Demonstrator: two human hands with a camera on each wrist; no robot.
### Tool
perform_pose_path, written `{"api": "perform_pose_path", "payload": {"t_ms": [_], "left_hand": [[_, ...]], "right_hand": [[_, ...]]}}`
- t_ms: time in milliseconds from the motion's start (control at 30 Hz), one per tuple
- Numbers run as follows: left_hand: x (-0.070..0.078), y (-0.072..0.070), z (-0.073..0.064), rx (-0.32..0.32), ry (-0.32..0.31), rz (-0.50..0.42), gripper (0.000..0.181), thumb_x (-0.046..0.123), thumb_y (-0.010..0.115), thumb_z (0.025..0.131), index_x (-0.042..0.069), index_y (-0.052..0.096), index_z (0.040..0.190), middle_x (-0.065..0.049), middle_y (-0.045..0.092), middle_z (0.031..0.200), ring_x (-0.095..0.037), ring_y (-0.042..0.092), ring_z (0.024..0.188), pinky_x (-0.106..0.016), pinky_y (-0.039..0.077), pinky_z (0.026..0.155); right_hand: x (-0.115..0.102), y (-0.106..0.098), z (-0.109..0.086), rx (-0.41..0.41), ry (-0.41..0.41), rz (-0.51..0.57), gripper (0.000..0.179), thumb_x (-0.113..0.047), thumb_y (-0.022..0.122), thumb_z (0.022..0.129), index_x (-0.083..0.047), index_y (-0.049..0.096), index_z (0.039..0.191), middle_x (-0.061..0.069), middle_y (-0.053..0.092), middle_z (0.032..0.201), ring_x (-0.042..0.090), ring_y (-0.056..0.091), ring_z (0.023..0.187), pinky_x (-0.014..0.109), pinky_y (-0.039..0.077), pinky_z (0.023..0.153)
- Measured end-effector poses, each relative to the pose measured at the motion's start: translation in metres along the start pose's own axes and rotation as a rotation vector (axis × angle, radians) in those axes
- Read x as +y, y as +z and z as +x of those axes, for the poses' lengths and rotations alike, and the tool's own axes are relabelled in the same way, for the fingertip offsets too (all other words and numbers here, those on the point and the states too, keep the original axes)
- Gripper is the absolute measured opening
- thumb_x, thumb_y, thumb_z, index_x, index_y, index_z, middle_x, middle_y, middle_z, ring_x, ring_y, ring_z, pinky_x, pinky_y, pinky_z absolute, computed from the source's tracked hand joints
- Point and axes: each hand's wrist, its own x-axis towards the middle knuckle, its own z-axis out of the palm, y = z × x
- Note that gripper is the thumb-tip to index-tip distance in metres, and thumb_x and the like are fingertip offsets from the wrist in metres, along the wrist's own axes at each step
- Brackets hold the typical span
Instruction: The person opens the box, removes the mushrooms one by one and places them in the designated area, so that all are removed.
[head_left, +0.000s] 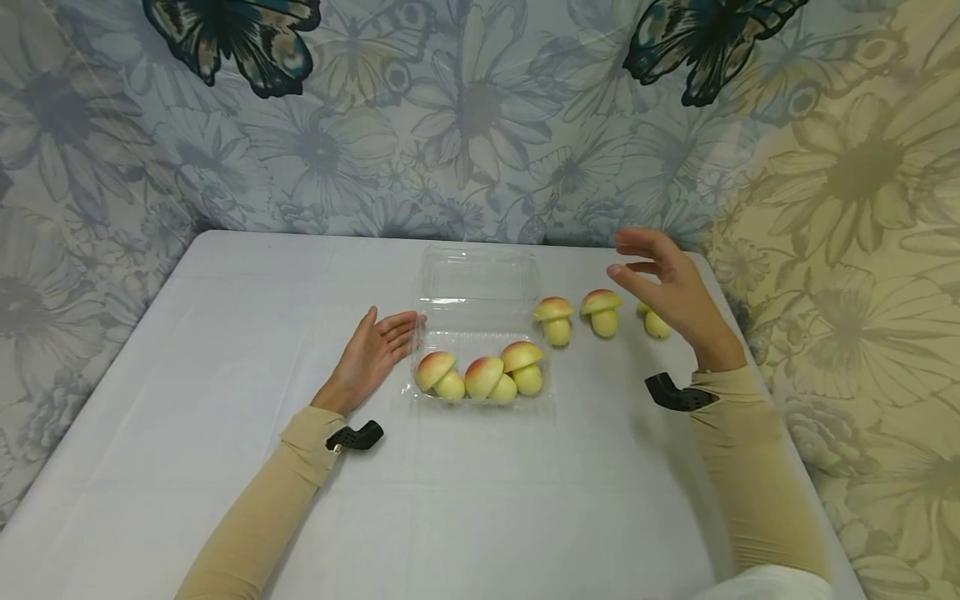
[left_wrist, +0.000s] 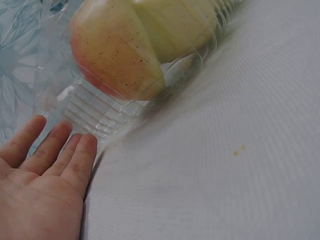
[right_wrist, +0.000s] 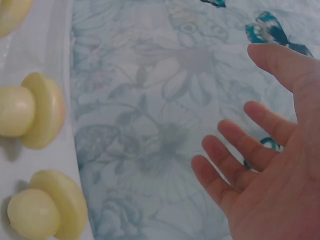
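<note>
A clear plastic clamshell box (head_left: 480, 321) lies with its lid folded back on the white table. Three toy mushrooms with yellow stems and reddish caps sit in its front half, among them a left one (head_left: 437, 372), a middle one (head_left: 483, 377) and a right one (head_left: 522, 357). My left hand (head_left: 367, 358), palm turned up and fingers straight, touches the box's left side with its fingertips. Above the table at the right, my right hand (head_left: 667, 287) hovers with nothing between thumb and fingers. Under it a mushroom (head_left: 656, 323) is partly hidden.
Two more mushrooms, one (head_left: 555, 320) beside the box and another (head_left: 601, 312) farther right, stand in a row with the partly hidden one. Papered walls (head_left: 480, 150) rise behind the table (head_left: 225, 333) and at both sides.
</note>
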Motion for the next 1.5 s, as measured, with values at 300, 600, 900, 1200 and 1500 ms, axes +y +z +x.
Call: {"api": "perform_pose_path", "payload": {"t_ms": [300,600,900,1200,1500], "left_hand": [[0.000,0.000,0.001,-0.022,0.014,0.017,0.077,0.053,0.013,0.110,-0.007,0.019,0.157,-0.023,0.021,0.166,-0.033,0.021,0.155,-0.037,0.027,0.127],[0.001,-0.001,0.002,-0.017,0.010,0.020,0.074,0.050,0.009,0.110,-0.007,0.020,0.157,-0.023,0.021,0.165,-0.031,0.024,0.154,-0.029,0.035,0.121],[0.001,-0.001,0.001,-0.014,0.007,0.019,0.077,0.053,0.013,0.109,-0.007,0.019,0.157,-0.022,0.022,0.165,-0.029,0.023,0.154,-0.029,0.034,0.122],[0.000,-0.002,0.001,-0.015,0.009,0.018,0.076,0.053,0.012,0.110,-0.007,0.019,0.157,-0.023,0.021,0.166,-0.032,0.021,0.155,-0.037,0.027,0.127],[-0.001,-0.002,0.000,-0.012,0.007,0.020,0.078,0.054,0.014,0.109,-0.007,0.018,0.157,-0.023,0.019,0.166,-0.033,0.017,0.157,-0.042,0.019,0.130]], "right_hand": [[-0.011,0.012,0.002,-0.053,-0.038,-0.027,0.051,-0.007,0.065,0.098,-0.008,0.048,0.146,-0.002,0.051,0.144,0.006,0.049,0.130,0.019,0.045,0.103],[-0.020,0.025,0.001,-0.102,-0.081,-0.026,0.052,-0.004,0.066,0.096,-0.007,0.049,0.145,0.002,0.052,0.144,0.007,0.049,0.130,0.021,0.045,0.105],[-0.028,0.040,0.001,-0.152,-0.099,0.006,0.054,-0.004,0.068,0.095,-0.005,0.048,0.145,0.004,0.051,0.145,0.005,0.049,0.130,0.017,0.045,0.104],[-0.023,0.056,0.000,-0.190,-0.047,-0.006,0.053,-0.012,0.069,0.096,-0.013,0.050,0.145,0.006,0.052,0.145,0.004,0.050,0.129,0.019,0.045,0.104],[-0.016,0.068,-0.003,-0.253,-0.044,0.016,0.053,-0.012,0.069,0.097,-0.014,0.049,0.146,0.006,0.052,0.146,0.009,0.048,0.133,0.029,0.045,0.110]]}}
